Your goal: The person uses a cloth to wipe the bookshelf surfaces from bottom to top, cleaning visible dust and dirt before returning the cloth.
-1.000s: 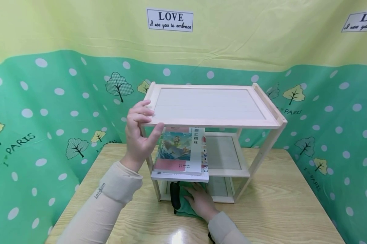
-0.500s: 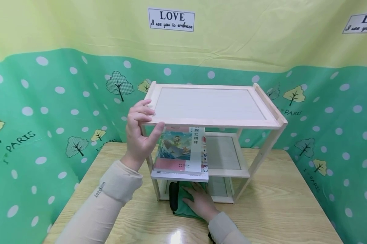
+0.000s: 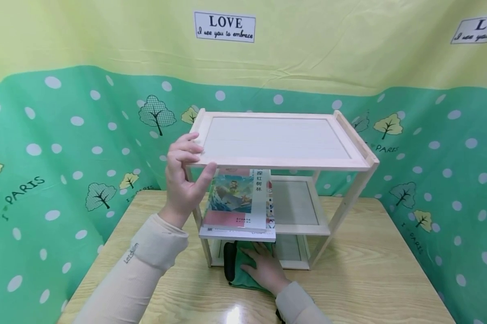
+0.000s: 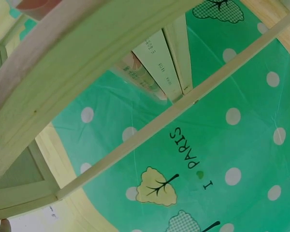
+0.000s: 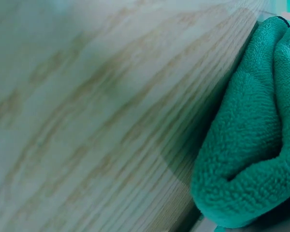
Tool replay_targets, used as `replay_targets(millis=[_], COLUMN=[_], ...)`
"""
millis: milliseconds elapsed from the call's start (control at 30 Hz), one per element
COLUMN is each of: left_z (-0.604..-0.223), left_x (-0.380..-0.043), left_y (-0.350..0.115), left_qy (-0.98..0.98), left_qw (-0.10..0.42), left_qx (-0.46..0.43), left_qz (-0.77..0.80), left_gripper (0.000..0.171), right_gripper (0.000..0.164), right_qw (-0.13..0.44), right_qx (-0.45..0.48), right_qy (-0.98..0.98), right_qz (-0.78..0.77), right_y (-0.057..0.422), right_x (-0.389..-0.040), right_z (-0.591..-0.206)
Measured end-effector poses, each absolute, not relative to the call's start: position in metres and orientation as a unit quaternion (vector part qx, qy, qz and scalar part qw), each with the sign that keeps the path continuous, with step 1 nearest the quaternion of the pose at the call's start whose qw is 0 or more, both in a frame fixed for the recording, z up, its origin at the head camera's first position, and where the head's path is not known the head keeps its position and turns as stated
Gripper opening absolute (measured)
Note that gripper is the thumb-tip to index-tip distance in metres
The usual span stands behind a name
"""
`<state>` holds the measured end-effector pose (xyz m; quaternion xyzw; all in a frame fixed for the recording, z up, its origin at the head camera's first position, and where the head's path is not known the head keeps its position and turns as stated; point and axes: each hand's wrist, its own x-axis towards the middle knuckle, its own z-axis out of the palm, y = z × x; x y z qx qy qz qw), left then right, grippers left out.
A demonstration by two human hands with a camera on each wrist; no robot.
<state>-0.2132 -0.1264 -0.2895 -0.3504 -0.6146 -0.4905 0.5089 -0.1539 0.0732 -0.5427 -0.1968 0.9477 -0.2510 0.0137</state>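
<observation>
A pale wooden three-tier shelf (image 3: 276, 139) stands on the table. My left hand (image 3: 182, 175) grips the left end of its top board, with fingers over the upper face and thumb at the front edge. Low down at the front left, my right hand (image 3: 268, 267) lies on a folded green towel (image 3: 242, 280), fingers extended toward the bottom tier. The towel has a black strip (image 3: 229, 261) at its left. Close up in the right wrist view, the thick plush towel (image 5: 251, 125) rests on the wood, and the right fingers are out of sight.
Books (image 3: 233, 200) are stacked on the middle tier's left side and jut past its front over the towel. A slanting front post (image 3: 344, 216) bounds the right end. Patterned green and yellow curtain (image 3: 85, 157) hangs around the wooden table (image 3: 373, 279).
The towel's black strip has shifted slightly left, and my right thumb lies a little farther from the fingers. My left hand keeps its hold on the shelf.
</observation>
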Motion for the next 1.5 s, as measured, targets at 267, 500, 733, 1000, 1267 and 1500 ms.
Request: replay_targets(millis=[267,500,733,1000,1267,1500], left_z=[-0.2906,-0.2901,-0.2893,-0.2892,-0.2888,-0.2897], left_x=[-0.2133,-0.2136,-0.2126,-0.2138,-0.2146,-0.2137], left_y=[-0.1264,-0.1254,-0.1268,-0.1257,-0.1242,-0.1251], left_qy=[-0.616,-0.614,-0.61,-0.613,-0.612,-0.61], left_qw=[0.506,0.51,0.515,0.513,0.512,0.512], left_qx=[-0.348,-0.347,-0.347,-0.352,-0.352,-0.35], left_qz=[-0.492,-0.492,-0.492,-0.487,-0.489,-0.492], left_gripper=[0.051,0.051,0.051,0.049,0.049,0.05], right_gripper=[0.048,0.049,0.049,0.048,0.048,0.048], right_qw=[0.012,0.013,0.019,0.024,0.026,0.027], right_qx=[-0.198,-0.198,-0.2,-0.204,-0.204,-0.206], right_qy=[0.947,0.947,0.947,0.939,0.935,0.937], right_qz=[-0.252,-0.252,-0.249,-0.276,-0.289,-0.281], right_y=[0.0736,0.074,0.0724,0.075,0.0774,0.0773], right_x=[-0.1542,-0.1551,-0.1561,-0.1603,-0.162,-0.1604], right_z=[-0.5458,-0.5461,-0.5468,-0.5486,-0.5486,-0.548])
